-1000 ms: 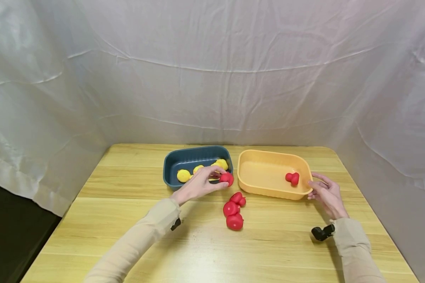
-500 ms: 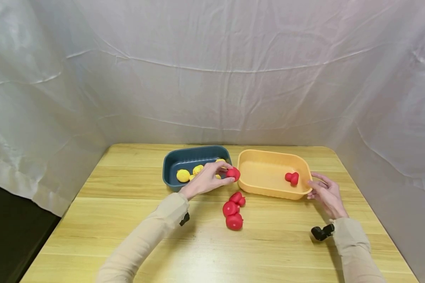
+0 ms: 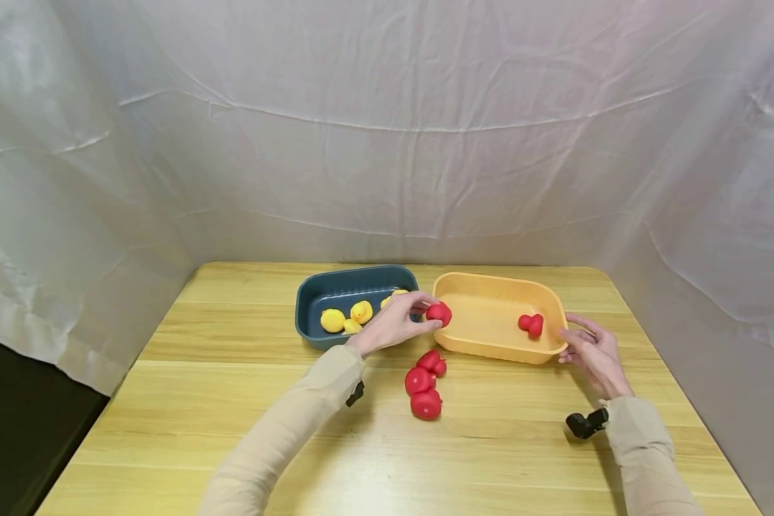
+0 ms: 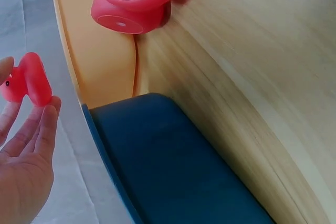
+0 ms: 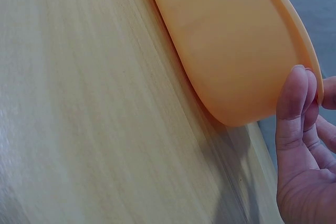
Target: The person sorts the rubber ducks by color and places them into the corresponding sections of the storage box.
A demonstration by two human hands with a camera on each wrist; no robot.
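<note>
My left hand (image 3: 396, 324) pinches a red rubber duck (image 3: 439, 314) between thumb and fingertips, held over the left rim of the orange bin (image 3: 484, 349). In the left wrist view that red duck (image 4: 32, 80) shows its head and body between the fingers. One red duck (image 3: 532, 325) lies inside the orange bin toward its right end. At the bin's right end my right hand (image 3: 596, 358) pinches the rim, thumb and fingers on either side of the wall (image 5: 294, 35). Several more red ducks (image 3: 423, 387) sit in a line on the table in front of the bins.
A dark blue bin (image 3: 316, 287) stands left of the orange one, close beside it, with several yellow ducks (image 3: 360, 312) inside. The wooden table (image 3: 503, 444) runs back to a pale hanging curtain (image 3: 413, 179). A wrist camera (image 3: 587, 424) sits by the right cuff.
My left hand has carried the red duck to the right, from over the blue bin's right edge to the orange bin's left rim. My right hand stays at the orange rim.
</note>
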